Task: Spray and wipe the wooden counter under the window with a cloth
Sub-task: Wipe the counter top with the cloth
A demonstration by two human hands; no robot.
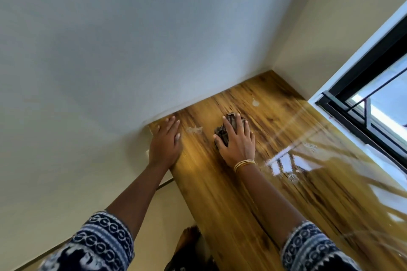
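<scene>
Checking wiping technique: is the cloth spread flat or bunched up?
Bunched up. The cloth shows as a crumpled dark wad under the right hand, which presses it on the wooden counter.

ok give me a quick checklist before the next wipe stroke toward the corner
1. Cloth under right hand, fingers spread flat on it: ok.
2. Left hand braced flat at the counter edge, out of the path: ok.
3. White smear between the hands not yet wiped: not ok.
4. White spot near the corner not yet wiped: not ok.
5. Spray bottle within reach: cannot tell, none in view.
</scene>
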